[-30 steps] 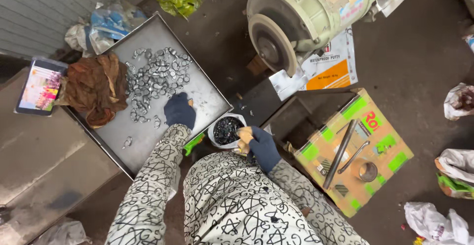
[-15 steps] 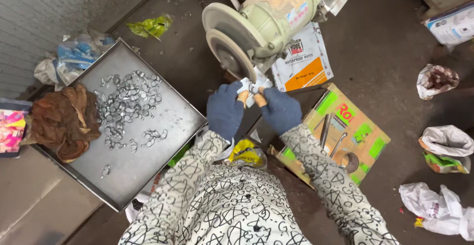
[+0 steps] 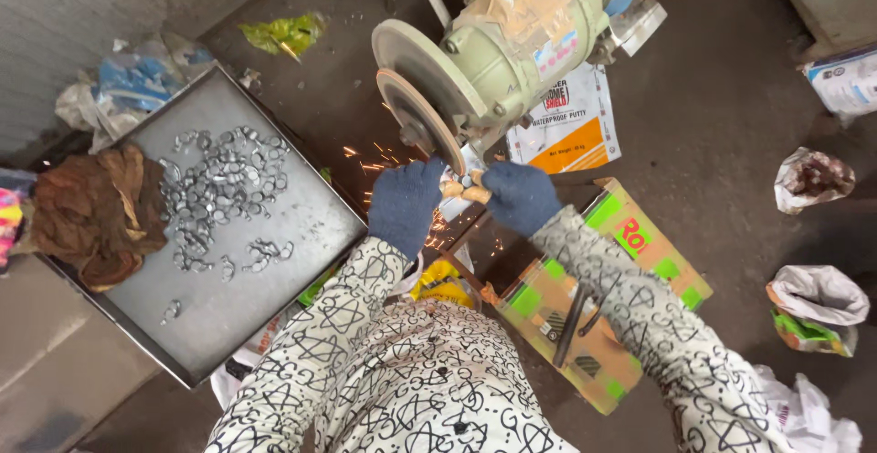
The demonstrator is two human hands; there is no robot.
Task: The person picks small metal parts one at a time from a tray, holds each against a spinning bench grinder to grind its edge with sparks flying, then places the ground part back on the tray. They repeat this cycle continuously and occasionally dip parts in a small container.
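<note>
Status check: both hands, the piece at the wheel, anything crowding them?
Left hand and right hand, gloved, pinch a small metal piece together. Piece against the grinding wheel, sparks flying. Nothing between hands and wheel.

A dark, gritty concrete floor (image 3: 731,133) strewn with crumpled bags (image 3: 813,302), and a pale ribbed wall (image 3: 100,5) along its upper left edge.

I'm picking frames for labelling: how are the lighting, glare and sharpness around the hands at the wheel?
Head view: light is soft and even, without harsh shadows; orange sparks streak beside the grinding wheel; the left hand and right hand look sharp, but the small piece between them is too small to make out; the metal tray shows dull sheen, no glare.
</note>
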